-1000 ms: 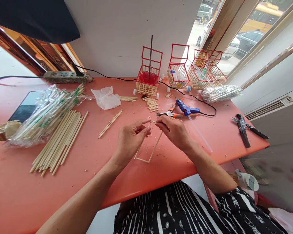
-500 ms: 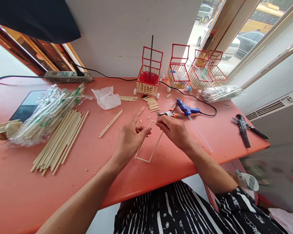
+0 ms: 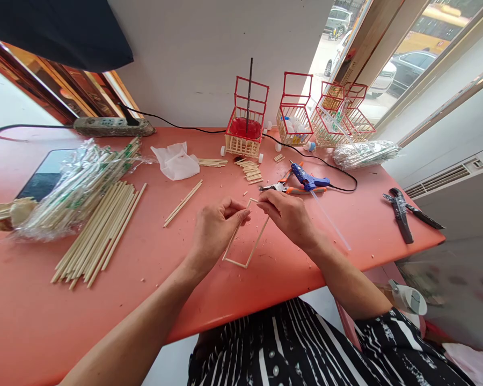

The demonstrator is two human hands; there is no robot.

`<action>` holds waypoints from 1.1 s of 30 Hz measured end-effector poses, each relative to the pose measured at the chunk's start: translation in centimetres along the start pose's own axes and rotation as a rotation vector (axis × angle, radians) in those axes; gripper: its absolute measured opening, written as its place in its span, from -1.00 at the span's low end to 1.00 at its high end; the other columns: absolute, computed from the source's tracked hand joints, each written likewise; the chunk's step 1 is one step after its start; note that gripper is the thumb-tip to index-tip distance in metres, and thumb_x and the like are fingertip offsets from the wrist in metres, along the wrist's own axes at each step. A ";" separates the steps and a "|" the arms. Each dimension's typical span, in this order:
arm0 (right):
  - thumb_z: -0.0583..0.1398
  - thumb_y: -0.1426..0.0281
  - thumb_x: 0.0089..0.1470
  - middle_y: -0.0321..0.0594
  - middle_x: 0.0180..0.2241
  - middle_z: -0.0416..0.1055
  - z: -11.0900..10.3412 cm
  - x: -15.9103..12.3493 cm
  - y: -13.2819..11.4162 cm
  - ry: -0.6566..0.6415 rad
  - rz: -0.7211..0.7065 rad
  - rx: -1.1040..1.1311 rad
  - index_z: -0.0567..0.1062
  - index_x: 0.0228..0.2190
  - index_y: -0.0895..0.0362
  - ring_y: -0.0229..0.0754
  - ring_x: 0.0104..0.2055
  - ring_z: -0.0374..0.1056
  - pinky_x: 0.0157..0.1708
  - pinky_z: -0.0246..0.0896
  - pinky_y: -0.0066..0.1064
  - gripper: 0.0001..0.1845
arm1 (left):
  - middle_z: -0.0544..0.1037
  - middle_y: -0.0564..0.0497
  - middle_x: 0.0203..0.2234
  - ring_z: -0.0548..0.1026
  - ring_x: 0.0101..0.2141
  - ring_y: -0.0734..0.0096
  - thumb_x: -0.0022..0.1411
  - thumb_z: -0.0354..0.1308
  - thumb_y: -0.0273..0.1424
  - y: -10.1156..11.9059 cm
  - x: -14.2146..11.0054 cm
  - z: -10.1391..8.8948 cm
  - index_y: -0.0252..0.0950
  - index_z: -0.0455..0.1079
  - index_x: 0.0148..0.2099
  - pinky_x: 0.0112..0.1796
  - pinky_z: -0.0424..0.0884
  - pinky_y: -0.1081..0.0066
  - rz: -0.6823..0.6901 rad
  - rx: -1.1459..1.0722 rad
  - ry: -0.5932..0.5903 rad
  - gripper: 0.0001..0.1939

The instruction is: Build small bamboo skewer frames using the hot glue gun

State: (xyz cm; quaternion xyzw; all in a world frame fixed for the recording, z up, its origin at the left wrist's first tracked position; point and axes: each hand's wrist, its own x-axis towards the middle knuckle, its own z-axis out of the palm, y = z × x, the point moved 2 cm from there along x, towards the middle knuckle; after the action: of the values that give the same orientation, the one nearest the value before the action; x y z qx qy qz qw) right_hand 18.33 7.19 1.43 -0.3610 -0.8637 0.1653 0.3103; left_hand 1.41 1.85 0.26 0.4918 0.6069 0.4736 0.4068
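A slim rectangular frame of wooden sticks slants away from me, low over the orange table. My left hand pinches its left long side near the far end. At the far right corner, my right hand is closed on the frame and covers part of that side. Just beyond my hands lie several short cut sticks. A blue glue gun rests across orange-handled pliers, beyond my right hand. Two loose sticks are left of my left hand.
Long sticks lie by plastic-wrapped chopsticks at left. Small stick carts with red rims stand along the wall. A black cord crosses the back. Black pliers lie near the right edge, a clear glue stick nearer.
The fingers of my left hand, its index stretched out before, have curled in to a pinch on the frame. My right hand and the frame have hardly moved.
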 end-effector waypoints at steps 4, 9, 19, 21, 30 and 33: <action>0.15 0.38 0.30 -0.30 -0.43 0.40 0.0 0.0 0.0 -0.004 0.001 -0.004 0.39 -0.37 0.11 -0.28 -0.43 0.26 -0.38 0.07 -0.50 -0.85 | 0.66 -0.02 -0.45 0.64 -0.39 0.29 0.15 0.24 -0.35 0.1 0.0 0.0 -0.29 0.53 -0.33 -0.29 0.51 0.36 0.010 -0.008 -0.010 -0.89; 0.15 0.39 0.29 -0.30 -0.43 0.40 0.0 -0.1 0.0 -0.005 0.003 -0.009 0.40 -0.36 0.11 -0.28 -0.43 0.26 -0.38 0.07 -0.50 -0.85 | 0.66 -0.02 -0.44 0.64 -0.39 0.28 0.15 0.25 -0.34 -0.1 0.1 0.0 -0.29 0.55 -0.32 -0.27 0.52 0.34 -0.004 -0.023 -0.022 -0.88; 0.14 0.39 0.31 -0.29 -0.41 0.40 0.0 -0.1 0.0 -0.018 0.001 -0.014 0.39 -0.37 0.11 -0.28 -0.42 0.25 -0.37 0.07 -0.50 -0.84 | 0.66 -0.02 -0.45 0.63 -0.40 0.30 0.13 0.27 -0.33 0.0 0.1 0.0 -0.29 0.54 -0.34 -0.29 0.52 0.36 -0.014 -0.035 -0.018 -0.87; 0.14 0.39 0.31 -0.29 -0.41 0.40 0.0 -0.1 0.0 -0.026 0.000 -0.021 0.39 -0.37 0.11 -0.28 -0.42 0.25 -0.37 0.06 -0.50 -0.83 | 0.66 -0.02 -0.46 0.63 -0.40 0.30 0.13 0.26 -0.32 0.0 0.0 0.0 -0.30 0.55 -0.35 -0.29 0.51 0.37 -0.008 -0.024 -0.019 -0.86; 0.13 0.38 0.32 -0.27 -0.40 0.42 0.0 -0.1 0.0 -0.043 0.000 -0.038 0.39 -0.37 0.12 -0.27 -0.40 0.28 -0.35 0.07 -0.49 -0.82 | 0.65 -0.02 -0.47 0.64 -0.39 0.25 0.13 0.26 -0.31 -0.4 0.1 0.0 -0.29 0.55 -0.35 -0.30 0.50 0.35 -0.006 0.008 -0.018 -0.85; 0.14 0.39 0.31 -0.28 -0.41 0.41 -0.1 -0.1 0.0 -0.038 0.000 -0.035 0.40 -0.37 0.12 -0.28 -0.41 0.27 -0.36 0.07 -0.49 -0.83 | 0.65 -0.02 -0.48 0.64 -0.39 0.25 0.13 0.26 -0.31 -0.4 0.1 0.0 -0.29 0.55 -0.35 -0.30 0.50 0.35 -0.006 0.013 -0.020 -0.85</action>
State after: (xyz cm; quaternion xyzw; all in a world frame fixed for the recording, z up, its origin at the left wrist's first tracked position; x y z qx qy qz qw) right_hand 18.40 7.11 1.46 -0.3633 -0.8722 0.1570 0.2876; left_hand 1.30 1.91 -0.16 0.4970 0.6074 0.4636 0.4112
